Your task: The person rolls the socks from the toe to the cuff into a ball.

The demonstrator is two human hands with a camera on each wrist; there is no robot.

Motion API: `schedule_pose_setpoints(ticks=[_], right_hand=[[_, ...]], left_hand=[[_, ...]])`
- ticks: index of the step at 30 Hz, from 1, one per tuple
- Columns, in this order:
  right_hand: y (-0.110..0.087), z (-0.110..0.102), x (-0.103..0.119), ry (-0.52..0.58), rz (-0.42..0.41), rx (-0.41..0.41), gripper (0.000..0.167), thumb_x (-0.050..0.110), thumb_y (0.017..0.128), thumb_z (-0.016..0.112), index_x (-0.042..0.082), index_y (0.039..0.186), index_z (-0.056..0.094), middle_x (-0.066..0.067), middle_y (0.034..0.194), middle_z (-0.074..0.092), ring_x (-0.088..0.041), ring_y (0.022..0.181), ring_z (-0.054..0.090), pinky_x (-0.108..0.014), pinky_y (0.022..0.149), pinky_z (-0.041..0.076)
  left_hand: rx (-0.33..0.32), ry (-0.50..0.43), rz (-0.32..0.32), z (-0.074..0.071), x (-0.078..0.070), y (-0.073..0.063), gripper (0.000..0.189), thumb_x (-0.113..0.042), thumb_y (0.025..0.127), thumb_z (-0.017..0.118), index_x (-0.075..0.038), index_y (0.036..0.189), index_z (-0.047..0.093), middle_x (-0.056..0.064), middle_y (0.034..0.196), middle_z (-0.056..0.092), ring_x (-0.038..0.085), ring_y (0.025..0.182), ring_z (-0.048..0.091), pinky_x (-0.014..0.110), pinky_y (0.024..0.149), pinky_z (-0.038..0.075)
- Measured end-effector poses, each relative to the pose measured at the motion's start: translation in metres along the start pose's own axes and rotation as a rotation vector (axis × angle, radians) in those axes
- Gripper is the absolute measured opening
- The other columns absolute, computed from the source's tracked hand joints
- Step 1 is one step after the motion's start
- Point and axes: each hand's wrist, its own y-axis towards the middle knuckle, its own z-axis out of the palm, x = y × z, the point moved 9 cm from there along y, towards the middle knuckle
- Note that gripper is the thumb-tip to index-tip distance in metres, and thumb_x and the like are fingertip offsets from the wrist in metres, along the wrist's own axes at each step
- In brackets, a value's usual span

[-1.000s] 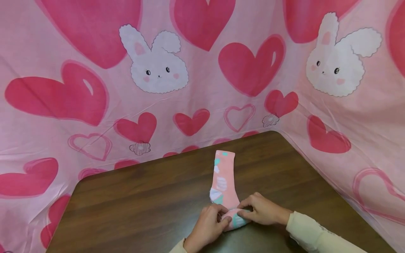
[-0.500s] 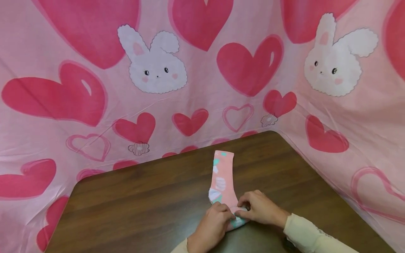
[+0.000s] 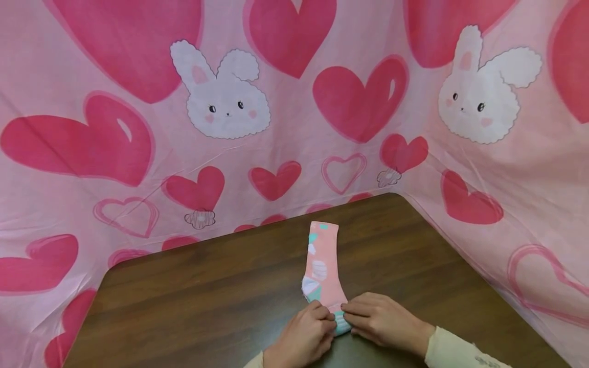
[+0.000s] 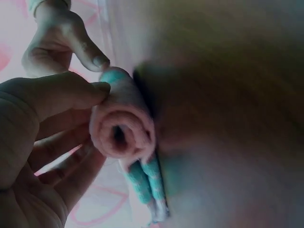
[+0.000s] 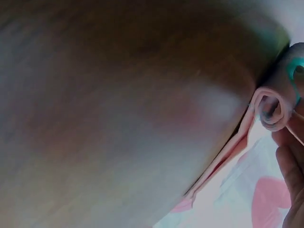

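Observation:
A pink sock with white and teal patches lies on the table, its cuff toward the back. Its near end is wound into a roll, whose spiral side shows in the left wrist view. Two layers with teal patches run out beneath that roll. My left hand holds the roll's left end, thumb on one side and fingers curled behind. At the other end, my right hand grips it; its thumb touches the roll in the left wrist view. The right wrist view shows only part of that hand.
The brown wooden table has rounded back corners. A pink cloth with hearts and rabbit faces hangs behind it and along its right side. Cream sleeves cover both forearms.
The roll has been turned over toward the cuff, and less of the sock's foot lies flat. My right hand has shifted slightly nearer, its fingers lying lower over the roll.

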Motion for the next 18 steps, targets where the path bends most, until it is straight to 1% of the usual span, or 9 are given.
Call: schedule_pose_setpoints(ticks=[3, 6, 8, 10, 13, 16, 18], right_hand=[[-0.001, 0.004, 0.0, -0.002, 0.021, 0.027, 0.025, 0.024, 0.096, 0.068, 0.008, 0.114, 0.075, 0.001, 0.114, 0.07, -0.014, 0.101, 0.065, -0.03, 0.087, 0.053], [0.0, 0.007, 0.0, -0.005, 0.03, 0.042, 0.029, 0.023, 0.087, 0.078, 0.01, 0.113, 0.075, 0.002, 0.113, 0.071, -0.013, 0.099, 0.065, -0.03, 0.086, 0.053], [0.001, 0.008, -0.001, -0.01, 0.038, 0.046, 0.034, 0.023, 0.081, 0.083, 0.01, 0.112, 0.076, 0.001, 0.113, 0.072, -0.013, 0.099, 0.065, -0.03, 0.085, 0.053], [0.001, 0.008, 0.0, -0.031, 0.035, 0.046, 0.037, 0.024, 0.078, 0.085, 0.011, 0.111, 0.075, 0.001, 0.113, 0.072, -0.014, 0.099, 0.065, -0.03, 0.085, 0.053], [0.001, 0.009, -0.003, -0.042, 0.059, 0.052, 0.038, 0.024, 0.075, 0.087, 0.01, 0.109, 0.076, 0.001, 0.112, 0.072, -0.013, 0.099, 0.065, -0.03, 0.084, 0.054], [0.0, 0.009, -0.004, -0.038, 0.082, 0.062, 0.036, 0.026, 0.075, 0.088, 0.011, 0.106, 0.077, 0.0, 0.111, 0.073, -0.013, 0.098, 0.066, -0.03, 0.084, 0.054], [-0.001, 0.009, -0.004, -0.029, 0.095, 0.061, 0.035, 0.028, 0.076, 0.088, 0.012, 0.105, 0.078, 0.0, 0.111, 0.073, -0.013, 0.097, 0.066, -0.03, 0.083, 0.054]], left_hand=[[0.016, -0.004, 0.019, 0.001, 0.001, -0.003, 0.012, -0.018, 0.078, 0.084, -0.021, 0.079, 0.072, -0.01, 0.09, 0.063, 0.006, 0.079, 0.05, 0.012, 0.075, 0.042], [0.026, -0.014, 0.025, 0.002, 0.003, -0.003, 0.014, -0.02, 0.076, 0.086, -0.022, 0.076, 0.072, -0.011, 0.084, 0.062, 0.005, 0.073, 0.048, 0.011, 0.068, 0.038], [0.035, -0.016, 0.02, 0.002, 0.005, -0.001, 0.019, -0.021, 0.073, 0.087, -0.022, 0.072, 0.068, -0.013, 0.078, 0.059, 0.004, 0.069, 0.046, 0.011, 0.064, 0.036], [0.048, -0.015, 0.003, 0.003, 0.007, 0.001, 0.026, -0.022, 0.07, 0.089, -0.023, 0.069, 0.064, -0.014, 0.074, 0.055, 0.004, 0.067, 0.046, 0.011, 0.061, 0.035], [0.078, -0.007, -0.025, 0.005, 0.01, 0.005, 0.033, -0.026, 0.067, 0.093, -0.025, 0.067, 0.059, -0.016, 0.071, 0.052, 0.003, 0.067, 0.047, 0.011, 0.059, 0.036], [0.098, -0.017, -0.047, 0.008, 0.011, 0.005, 0.032, -0.028, 0.065, 0.095, -0.025, 0.07, 0.063, -0.017, 0.074, 0.054, 0.001, 0.069, 0.048, 0.011, 0.061, 0.038], [0.102, -0.027, -0.058, 0.009, 0.01, 0.004, 0.033, -0.029, 0.062, 0.097, -0.023, 0.075, 0.067, -0.016, 0.077, 0.056, 0.001, 0.071, 0.049, 0.01, 0.062, 0.039]])
